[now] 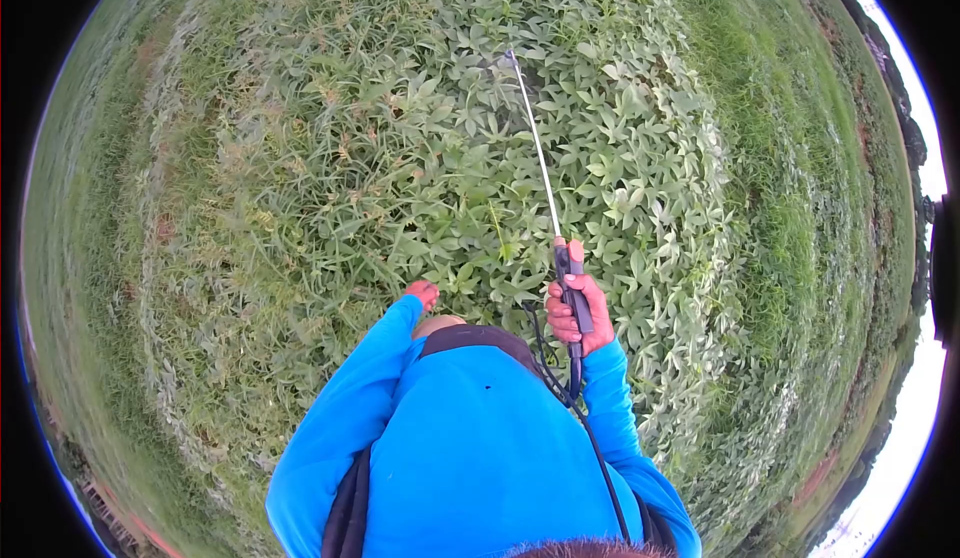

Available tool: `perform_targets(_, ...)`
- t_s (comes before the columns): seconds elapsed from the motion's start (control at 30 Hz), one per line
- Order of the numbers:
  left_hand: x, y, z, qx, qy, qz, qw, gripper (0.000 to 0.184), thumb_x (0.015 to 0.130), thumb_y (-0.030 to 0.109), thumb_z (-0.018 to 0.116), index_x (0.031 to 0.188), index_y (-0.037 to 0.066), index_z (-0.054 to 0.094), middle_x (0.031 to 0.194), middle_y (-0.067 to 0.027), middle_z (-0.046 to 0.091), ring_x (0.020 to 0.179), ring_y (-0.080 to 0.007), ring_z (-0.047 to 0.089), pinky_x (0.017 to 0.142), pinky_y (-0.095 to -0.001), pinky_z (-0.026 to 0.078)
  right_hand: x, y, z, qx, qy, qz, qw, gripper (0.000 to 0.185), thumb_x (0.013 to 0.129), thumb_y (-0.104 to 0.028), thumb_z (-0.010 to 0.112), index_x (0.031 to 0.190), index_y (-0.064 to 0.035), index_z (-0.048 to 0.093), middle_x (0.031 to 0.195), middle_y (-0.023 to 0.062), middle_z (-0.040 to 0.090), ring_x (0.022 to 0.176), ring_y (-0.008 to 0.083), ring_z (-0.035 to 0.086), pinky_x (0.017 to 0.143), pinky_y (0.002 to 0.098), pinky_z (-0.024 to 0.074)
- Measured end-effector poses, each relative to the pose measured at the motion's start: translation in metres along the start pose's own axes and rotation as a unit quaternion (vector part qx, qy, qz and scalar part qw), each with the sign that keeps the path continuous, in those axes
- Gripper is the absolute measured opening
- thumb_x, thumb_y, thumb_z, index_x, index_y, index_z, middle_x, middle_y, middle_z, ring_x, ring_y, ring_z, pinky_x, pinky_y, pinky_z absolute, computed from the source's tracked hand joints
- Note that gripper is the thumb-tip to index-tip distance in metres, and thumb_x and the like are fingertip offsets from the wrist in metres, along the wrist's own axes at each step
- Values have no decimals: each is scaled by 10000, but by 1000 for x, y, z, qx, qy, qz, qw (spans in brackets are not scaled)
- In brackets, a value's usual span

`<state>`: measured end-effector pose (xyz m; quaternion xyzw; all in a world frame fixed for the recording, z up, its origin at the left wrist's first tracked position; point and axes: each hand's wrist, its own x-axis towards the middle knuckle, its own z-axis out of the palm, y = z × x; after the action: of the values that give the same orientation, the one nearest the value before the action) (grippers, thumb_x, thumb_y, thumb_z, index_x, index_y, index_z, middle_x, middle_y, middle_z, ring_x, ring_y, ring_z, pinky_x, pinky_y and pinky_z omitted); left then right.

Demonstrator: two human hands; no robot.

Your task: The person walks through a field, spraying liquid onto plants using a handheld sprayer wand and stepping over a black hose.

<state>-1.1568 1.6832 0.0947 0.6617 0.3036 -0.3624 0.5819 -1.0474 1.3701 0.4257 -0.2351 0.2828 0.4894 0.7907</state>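
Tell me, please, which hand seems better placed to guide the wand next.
Likely the right hand: it grips the handle of the wand, which points over the leafy plants. The left hand is apart from it.

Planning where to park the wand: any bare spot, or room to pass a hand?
No clearly bare ground nearby: leafy plants crowd both sides of the wand. A brownish patch amid weeds at left may be soil. A hand could probably pass above the plants between left hand and sprayer handle; tighter by the torso, where the black hose runs.
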Motion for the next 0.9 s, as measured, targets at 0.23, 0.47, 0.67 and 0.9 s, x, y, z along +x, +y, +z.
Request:
perform_targets(0.23, 8, 8, -3, 4, -4, -15, 1000, 199, 796, 271, 562, 868, 96, 623, 666, -20, 605, 478, -109, 520, 426, -280, 404, -14, -9, -19, 43, -12, -14, 999, 282, 852, -354, 551, 810, -86, 476, 582, 0, 394, 396, 99, 374, 301, 236, 325)
perform_targets(0.47, 10, 12, -3, -32, -25, -28, 999, 223, 859, 315, 524, 889, 105, 593, 684, 1, 582, 496, -94, 488, 434, -266, 385, -41, -18, -34, 45, 8, -58, 997, 293, 850, -370, 553, 808, -86, 492, 581, 1, 405, 392, 102, 375, 299, 242, 329)
perform_targets(0.67, 12, 4, 4, -67, -21, -49, 996, 221, 879, 298, 499, 882, 93, 583, 674, -15, 569, 464, -106, 460, 398, -272, 355, -70, -2, -38, -37, 166, -163, 972, 286, 848, -365, 572, 797, -113, 446, 565, -4, 400, 369, 83, 358, 293, 226, 296)
perform_targets(0.9, 13, -11, 4, -108, -9, -60, 992, 238, 864, 283, 516, 893, 57, 586, 675, -56, 568, 423, -133, 446, 355, -294, 328, -67, 9, -51, -64, 236, -218, 945, 286, 865, -380, 552, 777, -132, 442, 548, -18, 395, 365, 80, 360, 286, 214, 292)
